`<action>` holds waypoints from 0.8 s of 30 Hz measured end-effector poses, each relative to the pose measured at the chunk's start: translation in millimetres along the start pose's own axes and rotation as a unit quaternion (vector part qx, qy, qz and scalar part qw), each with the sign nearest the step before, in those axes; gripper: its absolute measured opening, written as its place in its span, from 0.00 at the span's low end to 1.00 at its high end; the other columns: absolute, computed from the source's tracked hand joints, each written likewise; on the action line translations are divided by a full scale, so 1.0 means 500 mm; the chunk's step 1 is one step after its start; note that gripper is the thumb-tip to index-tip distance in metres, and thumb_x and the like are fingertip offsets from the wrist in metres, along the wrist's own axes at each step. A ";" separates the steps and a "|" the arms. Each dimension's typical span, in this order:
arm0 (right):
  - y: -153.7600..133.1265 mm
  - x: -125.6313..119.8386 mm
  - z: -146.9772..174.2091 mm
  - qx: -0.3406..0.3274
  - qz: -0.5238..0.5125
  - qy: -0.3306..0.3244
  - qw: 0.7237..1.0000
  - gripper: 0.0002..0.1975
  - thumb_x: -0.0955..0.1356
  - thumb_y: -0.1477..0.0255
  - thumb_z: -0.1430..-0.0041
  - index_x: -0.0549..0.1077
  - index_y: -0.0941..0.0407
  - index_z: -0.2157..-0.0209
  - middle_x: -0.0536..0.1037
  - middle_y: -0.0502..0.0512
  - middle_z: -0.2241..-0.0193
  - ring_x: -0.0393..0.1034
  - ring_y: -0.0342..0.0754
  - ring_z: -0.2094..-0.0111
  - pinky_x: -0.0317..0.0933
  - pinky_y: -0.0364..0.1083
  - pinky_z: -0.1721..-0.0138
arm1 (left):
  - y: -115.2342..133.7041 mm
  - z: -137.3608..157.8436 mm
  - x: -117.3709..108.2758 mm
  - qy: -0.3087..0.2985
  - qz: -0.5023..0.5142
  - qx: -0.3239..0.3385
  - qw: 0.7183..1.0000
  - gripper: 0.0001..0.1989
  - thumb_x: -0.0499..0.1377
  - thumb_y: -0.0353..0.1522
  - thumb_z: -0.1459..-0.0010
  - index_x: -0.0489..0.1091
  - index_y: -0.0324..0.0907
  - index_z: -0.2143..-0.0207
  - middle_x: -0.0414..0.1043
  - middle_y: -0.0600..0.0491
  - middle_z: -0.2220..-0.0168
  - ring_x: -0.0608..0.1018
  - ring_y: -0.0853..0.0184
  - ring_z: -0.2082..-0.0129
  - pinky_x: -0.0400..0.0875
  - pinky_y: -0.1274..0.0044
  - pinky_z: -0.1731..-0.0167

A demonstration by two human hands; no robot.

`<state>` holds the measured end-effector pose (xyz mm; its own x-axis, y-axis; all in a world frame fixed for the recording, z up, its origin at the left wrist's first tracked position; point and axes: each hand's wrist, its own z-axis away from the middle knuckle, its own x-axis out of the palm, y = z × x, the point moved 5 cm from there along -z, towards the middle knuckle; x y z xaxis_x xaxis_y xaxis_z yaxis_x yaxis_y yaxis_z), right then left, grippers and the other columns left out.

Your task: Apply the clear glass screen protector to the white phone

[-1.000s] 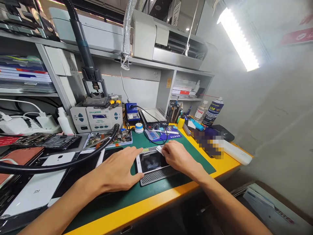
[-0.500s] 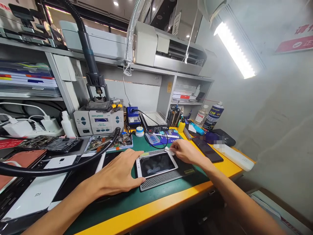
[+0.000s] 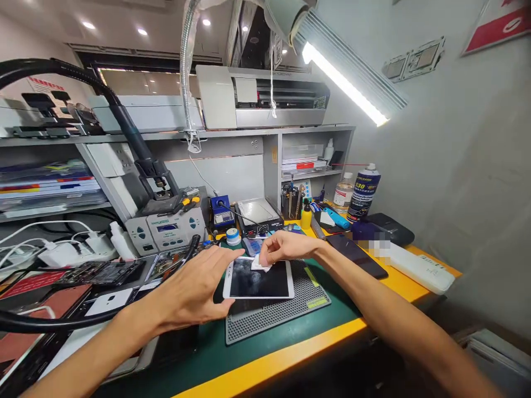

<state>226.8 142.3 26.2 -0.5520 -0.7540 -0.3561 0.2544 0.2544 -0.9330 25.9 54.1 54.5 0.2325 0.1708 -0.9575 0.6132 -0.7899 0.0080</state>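
Note:
A white-framed tablet [image 3: 249,286] lies over a grey perforated mat [image 3: 253,326], its dark screen up and smudged on the left part. At its left end, my left hand [image 3: 199,284] grips the frame between thumb and fingers, one at each long edge. My right hand [image 3: 282,247] is closed in a pinch on a piece of white tissue [image 3: 260,265]. That tissue touches the top part of the screen, near the middle. Beneath the mat is a green work mat [image 3: 207,365].
Phones and opened devices crowd the left, with a black hose [image 3: 53,321] crossing over them. A rework station [image 3: 168,226] stands behind. To the right are a black phone [image 3: 360,257], a yellow bottle [image 3: 306,217] and a spray can [image 3: 363,193]. A lit lamp [image 3: 344,83] hangs overhead.
My right hand has carried the tissue from the tablet's upper right corner leftward onto the screen. The tablet now sits turned differently relative to the perforated mat. My view has shifted too.

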 end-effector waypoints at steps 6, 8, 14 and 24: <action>0.015 0.014 0.004 -0.033 -0.070 0.020 0.997 0.12 0.80 0.72 0.57 0.78 0.59 0.72 0.80 0.50 0.74 0.71 0.43 0.71 0.62 0.43 0.66 | -0.006 -0.048 -0.016 -0.076 -0.041 0.020 0.996 0.35 0.62 0.33 0.45 0.57 0.39 0.36 0.69 0.42 0.42 0.72 0.53 0.44 0.70 0.61 0.43; 0.021 0.011 0.003 -0.040 -0.103 0.049 0.993 0.12 0.80 0.74 0.60 0.76 0.59 0.74 0.79 0.49 0.76 0.70 0.42 0.72 0.61 0.43 0.67 | -0.013 -0.062 -0.022 -0.083 -0.045 0.019 0.995 0.35 0.61 0.32 0.46 0.59 0.39 0.36 0.68 0.41 0.41 0.72 0.52 0.43 0.69 0.60 0.42; 0.023 -0.011 0.005 -0.075 -0.227 0.210 0.948 0.16 0.79 0.72 0.63 0.70 0.57 0.77 0.75 0.45 0.78 0.67 0.42 0.73 0.58 0.43 0.66 | -0.064 -0.063 -0.057 0.189 0.301 -0.290 0.889 0.45 0.69 0.42 0.52 0.57 0.41 0.35 0.57 0.38 0.32 0.61 0.43 0.33 0.56 0.50 0.34; 0.012 -0.001 0.022 -0.119 -0.274 0.344 0.890 0.19 0.78 0.65 0.61 0.68 0.56 0.72 0.74 0.45 0.75 0.68 0.43 0.71 0.60 0.45 0.65 | 0.064 -0.131 0.092 0.070 0.833 -0.299 0.461 0.20 0.54 0.40 0.32 0.68 0.44 0.41 0.72 0.42 0.41 0.76 0.47 0.43 0.77 0.48 0.53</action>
<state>237.3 137.4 21.2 -0.9180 -0.2754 0.2853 -0.3330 0.1449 -0.9317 105.6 75.3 29.8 0.7772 -0.3096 0.5479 -0.4154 0.4016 0.8162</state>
